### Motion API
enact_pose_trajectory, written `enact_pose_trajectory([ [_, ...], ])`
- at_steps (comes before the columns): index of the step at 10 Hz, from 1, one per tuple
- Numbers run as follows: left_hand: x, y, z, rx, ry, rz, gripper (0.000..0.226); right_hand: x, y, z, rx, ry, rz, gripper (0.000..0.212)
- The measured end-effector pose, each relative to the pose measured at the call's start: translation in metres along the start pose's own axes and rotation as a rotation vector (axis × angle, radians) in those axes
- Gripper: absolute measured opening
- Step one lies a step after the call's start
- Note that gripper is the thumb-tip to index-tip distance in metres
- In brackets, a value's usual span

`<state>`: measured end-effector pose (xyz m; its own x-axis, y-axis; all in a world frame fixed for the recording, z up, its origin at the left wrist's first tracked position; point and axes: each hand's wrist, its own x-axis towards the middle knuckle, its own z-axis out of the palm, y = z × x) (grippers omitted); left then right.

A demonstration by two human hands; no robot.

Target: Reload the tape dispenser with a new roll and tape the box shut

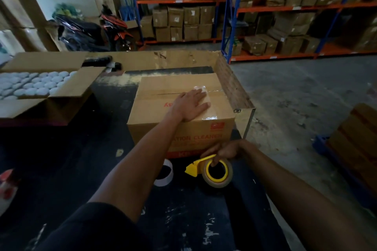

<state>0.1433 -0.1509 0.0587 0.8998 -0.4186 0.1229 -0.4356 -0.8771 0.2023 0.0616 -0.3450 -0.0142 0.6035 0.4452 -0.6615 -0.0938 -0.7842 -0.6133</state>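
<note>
A brown cardboard box [161, 96] with red lettering stands on the dark worktable, flaps folded down. Clear tape [212, 117] runs across its top seam and over the near edge. My left hand [190, 106] lies flat on the box top, fingers spread, pressing on the tape. My right hand [225, 152] grips the yellow tape dispenser [195, 167] in front of the box, low over the table. A clear tape roll [228, 178] sits on the dispenser. An empty white tape core [166, 173] lies on the table just left of the dispenser.
An open carton [61, 89] of white round lids lies at the left. A cardboard wall [230, 81] edges the table [106, 138] at back and right. Shelving racks [230, 6] hold many boxes behind. A motorbike [114, 28] stands at the back left. Stacked cartons [355, 138] sit at the right.
</note>
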Motion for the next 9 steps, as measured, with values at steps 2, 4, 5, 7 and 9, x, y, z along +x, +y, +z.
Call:
enact_pose_trajectory([
  [2, 0.0, 0.002, 0.002, 0.001, -0.001, -0.01, 0.068, 0.015, 0.008, 0.017, -0.04, 0.125, -0.066, 0.051],
  [4, -0.004, 0.006, 0.0, 0.002, 0.007, -0.005, 0.067, 0.02, 0.009, 0.035, -0.421, 0.419, -0.065, 0.044],
  [5, -0.004, 0.007, -0.003, -0.009, 0.023, -0.005, 0.067, 0.016, 0.002, 0.051, -0.656, 0.594, -0.039, 0.042],
  [7, -0.018, 0.016, -0.011, -0.098, 0.18, -0.01, 0.049, 0.005, -0.013, 0.071, -0.722, 0.758, 0.061, 0.018],
  [9, -0.038, 0.025, -0.012, -0.011, 0.445, -0.05, 0.035, -0.007, -0.024, 0.068, -0.779, 0.808, 0.064, 0.017],
])
